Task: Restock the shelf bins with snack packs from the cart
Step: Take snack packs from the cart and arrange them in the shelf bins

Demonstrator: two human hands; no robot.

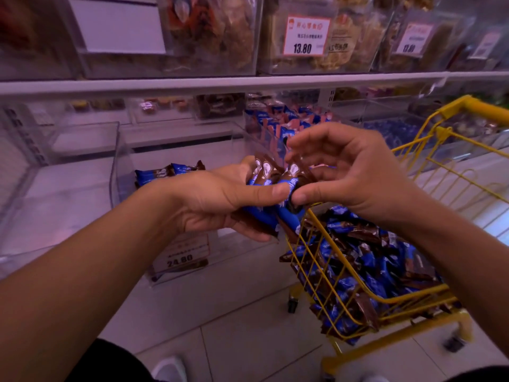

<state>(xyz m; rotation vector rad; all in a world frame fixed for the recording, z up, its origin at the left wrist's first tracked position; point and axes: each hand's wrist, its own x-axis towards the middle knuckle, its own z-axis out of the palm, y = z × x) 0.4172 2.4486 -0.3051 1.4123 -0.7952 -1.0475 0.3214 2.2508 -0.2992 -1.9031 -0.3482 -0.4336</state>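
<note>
Packs (271, 194) in blue and brown wrappers sit bunched between both hands, held in the air just left of the yellow wire cart (344, 274) and above its near left corner. The left hand (217, 199) grips the bunch from the side, thumb laid flat across the top of the wrappers and fingers curled under them. The right hand (341, 172) meets the bunch from the cart side: its thumb tip presses a dark end of one pack, touching the left thumb tip, while its other fingers arch loosely curled over the brown ends of the wrappers; how many of those fingers touch the wrappers I cannot tell.

The cart holds a deep heap of the same snack packs (366, 266), filling its basket up to the wire sides. Left of the cart, on the low shelf level, stands a clear plastic bin (121, 166) with a few of the blue packs (168, 173) lying on its floor, behind the left wrist. A price label reading 24.80 (180, 257) is fixed on the bin's front, below the left hand. Beyond the hands, further back from the cart, another clear bin carries upright blue packs (278, 119). Above the cart runs a white shelf edge (248, 82), with bins of bagged snacks over it and a tag marked 13.80 (306, 35).
</note>
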